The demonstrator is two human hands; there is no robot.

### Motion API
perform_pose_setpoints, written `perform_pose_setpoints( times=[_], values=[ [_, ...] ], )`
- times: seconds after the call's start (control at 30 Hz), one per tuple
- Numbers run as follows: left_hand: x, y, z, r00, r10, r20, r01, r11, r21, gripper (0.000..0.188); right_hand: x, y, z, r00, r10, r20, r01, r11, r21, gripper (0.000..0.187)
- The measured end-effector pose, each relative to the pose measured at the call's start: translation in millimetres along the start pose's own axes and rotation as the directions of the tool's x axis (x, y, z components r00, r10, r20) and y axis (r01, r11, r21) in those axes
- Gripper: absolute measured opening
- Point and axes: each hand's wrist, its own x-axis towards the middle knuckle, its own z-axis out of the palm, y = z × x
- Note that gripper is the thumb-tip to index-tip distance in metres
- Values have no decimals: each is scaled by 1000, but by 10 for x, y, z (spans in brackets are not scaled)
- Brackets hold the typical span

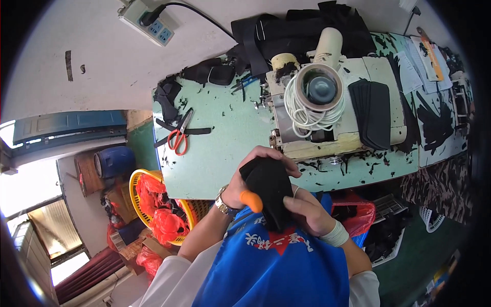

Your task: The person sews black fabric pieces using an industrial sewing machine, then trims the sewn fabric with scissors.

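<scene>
A folded black fabric piece (269, 187) is held in front of my chest, just off the near edge of the pale green table (220, 153). My left hand (237, 185) wraps round its left and far side; an orange finger cover sits on the thumb, and a metal watch on the wrist. Closed on the piece's right edge is my right hand (311, 212), thumb on top, with pale wrapping at the wrist. The fabric's underside and some fingers are hidden. Beyond my hands stands a cream sewing machine (376, 71) bearing a stack of black flat pieces (372, 112).
Red-handled scissors (179, 138) and black strips lie at the table's left. Blue-handled snips (246, 82) lie farther back. White cord (295, 110) is coiled on the machine. Left of the table, a yellow basket (135, 197) holds red bags. A socket strip (148, 23) hangs on the wall.
</scene>
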Motion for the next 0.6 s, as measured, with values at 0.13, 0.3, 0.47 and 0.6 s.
perform_pose_setpoints(
  times=[0.13,0.3,0.47,0.6],
  values=[
    [22,141,-11,990,-99,-99,100,995,8,57,-38,4,-73,985,-174,-2,162,919,-359,46],
    [122,491,-162,935,-345,-86,354,927,127,49,-206,-105,-285,925,-250,-287,103,890,-444,29],
    [302,157,-375,843,-454,-287,537,698,474,33,-196,-14,-390,868,-272,-416,108,920,-376,24],
    [386,173,-334,811,-550,-200,585,754,300,32,-198,-7,-489,857,-230,-460,87,946,-312,24]
  ],
)
